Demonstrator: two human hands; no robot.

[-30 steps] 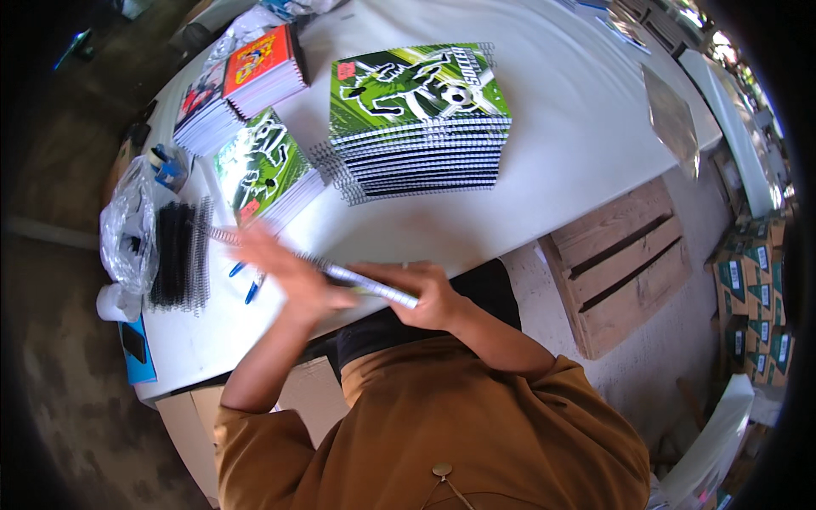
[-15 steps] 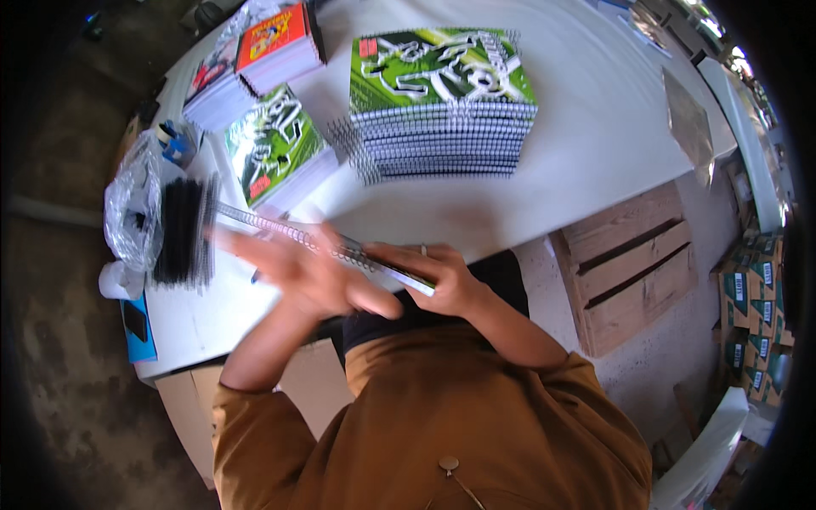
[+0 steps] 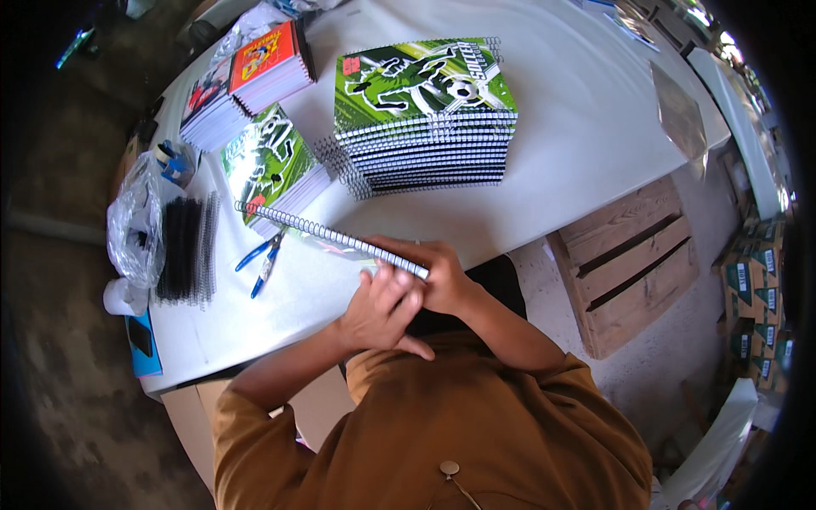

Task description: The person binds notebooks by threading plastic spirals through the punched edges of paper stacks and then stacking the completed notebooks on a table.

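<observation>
Left hand (image 3: pixel 380 308) has slid in against right hand (image 3: pixel 439 280); both grips pinch the near end of the spiral notebook (image 3: pixel 331 238), just below the tall green stack (image 3: pixel 425 110). Light, floppy; hold by the wire spine.

We see a mustard-brown long-sleeved cotton shirt (image 3: pixel 476 425), sleeves ending just behind both bare hands, small round metal button (image 3: pixel 449 467) at chest.

Tall stack of green notebooks (image 3: pixel 425 110) on white tabletop (image 3: pixel 586 144); blue-handled pliers (image 3: pixel 262 259); black spiral coils (image 3: pixel 183 248); wooden pallet (image 3: pixel 633 259).
</observation>
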